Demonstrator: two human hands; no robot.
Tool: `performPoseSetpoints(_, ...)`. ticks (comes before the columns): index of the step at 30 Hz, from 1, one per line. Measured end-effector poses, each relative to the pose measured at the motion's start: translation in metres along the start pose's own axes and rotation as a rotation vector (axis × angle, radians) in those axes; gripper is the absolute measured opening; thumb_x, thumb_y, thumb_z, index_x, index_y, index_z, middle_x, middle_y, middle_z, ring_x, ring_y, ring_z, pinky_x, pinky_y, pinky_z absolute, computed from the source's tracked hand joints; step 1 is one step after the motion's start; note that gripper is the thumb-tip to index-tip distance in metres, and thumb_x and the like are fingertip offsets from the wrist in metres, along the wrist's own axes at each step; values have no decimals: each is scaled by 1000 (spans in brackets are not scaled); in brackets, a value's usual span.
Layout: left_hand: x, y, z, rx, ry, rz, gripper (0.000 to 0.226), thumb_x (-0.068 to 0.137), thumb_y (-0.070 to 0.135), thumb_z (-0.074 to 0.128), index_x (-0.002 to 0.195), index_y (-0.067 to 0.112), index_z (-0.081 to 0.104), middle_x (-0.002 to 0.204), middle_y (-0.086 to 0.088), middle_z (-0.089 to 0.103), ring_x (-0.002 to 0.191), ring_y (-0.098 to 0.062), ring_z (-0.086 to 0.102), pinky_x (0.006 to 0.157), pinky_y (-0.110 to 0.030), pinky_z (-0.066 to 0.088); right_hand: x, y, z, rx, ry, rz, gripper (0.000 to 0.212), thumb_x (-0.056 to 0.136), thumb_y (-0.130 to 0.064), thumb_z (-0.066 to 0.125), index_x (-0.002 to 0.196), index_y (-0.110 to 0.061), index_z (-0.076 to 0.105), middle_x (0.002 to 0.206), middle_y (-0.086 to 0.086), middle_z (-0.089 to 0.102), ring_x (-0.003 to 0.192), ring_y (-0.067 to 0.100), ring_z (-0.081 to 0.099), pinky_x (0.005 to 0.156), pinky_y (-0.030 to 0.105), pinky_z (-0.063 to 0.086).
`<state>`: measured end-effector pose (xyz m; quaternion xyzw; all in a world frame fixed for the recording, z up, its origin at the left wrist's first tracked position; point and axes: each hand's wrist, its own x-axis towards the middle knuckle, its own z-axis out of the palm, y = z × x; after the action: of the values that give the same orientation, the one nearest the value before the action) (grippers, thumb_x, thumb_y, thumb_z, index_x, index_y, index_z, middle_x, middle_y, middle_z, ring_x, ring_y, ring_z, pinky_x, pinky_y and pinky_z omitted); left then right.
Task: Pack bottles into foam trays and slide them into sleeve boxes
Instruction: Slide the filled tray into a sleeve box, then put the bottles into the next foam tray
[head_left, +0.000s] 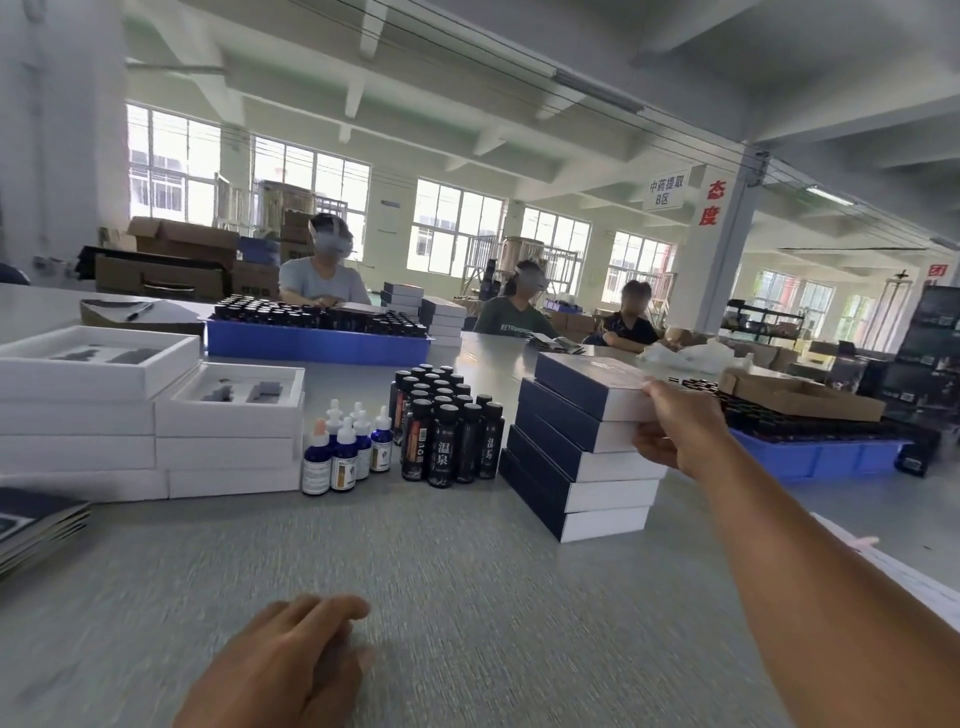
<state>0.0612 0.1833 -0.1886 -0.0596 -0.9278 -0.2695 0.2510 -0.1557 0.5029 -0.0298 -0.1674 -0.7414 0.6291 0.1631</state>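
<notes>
The right hand (675, 431) grips the top sleeve box (587, 384) by its white near-right end; its long axis runs back-left. The left hand (291, 660) rests loosely curled, empty, on the counter (467, 571).

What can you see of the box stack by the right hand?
The box stack is five flat sleeve boxes, dark navy with white ends that face the camera's right. It looks like card. The boxes lie level but staggered, each skewed a little from the one below. The stack stands on the grey table, right of the dark bottles. The right hand grips the top box's white end.
</notes>
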Motion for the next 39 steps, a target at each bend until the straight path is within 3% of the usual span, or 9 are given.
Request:
performPoseSetpoints(4,1,-3,1,33,-40,-11,34,92,56,44,125,54,41,110,35,46,110,9,40,89,-4,31,-8,5,-10,-53,-72,-40,46,93,-55,60,98,-9,58,85,17,69,66,27,68,52,32,57)
performPoseSetpoints(9,-2,-9,4,31,-18,16,38,93,57,40,128,47,46,114,33,48,109,8,39,90,-11,34,-47,23,1,-114,51,-306,59,98,-59,45,74,-6,56,58,9,54,47,20,45,50,31,39)
performPoseSetpoints(13,-3,-13,4,66,-36,45,32,92,56,43,119,44,55,113,32,50,106,7,40,88,-10,34,-111,55,43,-323,-414,-458,46,99,-50,48,74,-13,54,58,1,52,40,7,43,44,25,40)
performPoseSetpoints(17,-4,-13,6,89,-57,68,24,89,52,51,106,40,63,106,30,53,101,5,42,84,-10,35,-162,72,91,-568,-978,-448,34,98,-48,55,85,-17,61,70,-2,66,54,6,61,51,22,50)
performPoseSetpoints(20,-4,-12,8,88,-53,73,22,87,49,54,102,38,66,106,27,56,99,2,43,84,-16,39,-180,74,119,-604,-1114,-370,31,95,-49,61,91,-18,66,74,-1,71,59,8,67,53,23,53)
performPoseSetpoints(22,-4,-12,9,84,-56,74,23,87,49,53,101,36,66,107,25,57,100,1,44,86,-17,39,-184,84,130,-635,-1051,-376,30,95,-47,61,91,-18,67,76,-1,71,62,9,67,61,27,56)
performPoseSetpoints(27,-1,-4,9,99,-52,41,29,87,44,48,108,32,65,113,20,58,108,-5,44,93,-22,38,-191,119,146,-876,-559,-808,27,98,-44,51,94,-23,66,85,-2,68,78,14,63,76,36,55)
performPoseSetpoints(34,-4,-2,1,262,-136,-164,37,90,43,44,114,23,64,121,1,55,118,-25,39,98,-40,36,-194,126,148,-930,-541,-870,26,97,-51,50,81,-32,56,75,-10,63,70,1,55,61,24,45)
performPoseSetpoints(39,4,-8,-11,21,-133,-309,33,87,39,55,118,31,63,126,3,54,119,-17,45,101,-32,39,-198,127,153,-952,-528,-874,28,97,-54,47,79,-33,52,73,-10,61,68,0,54,56,18,38)
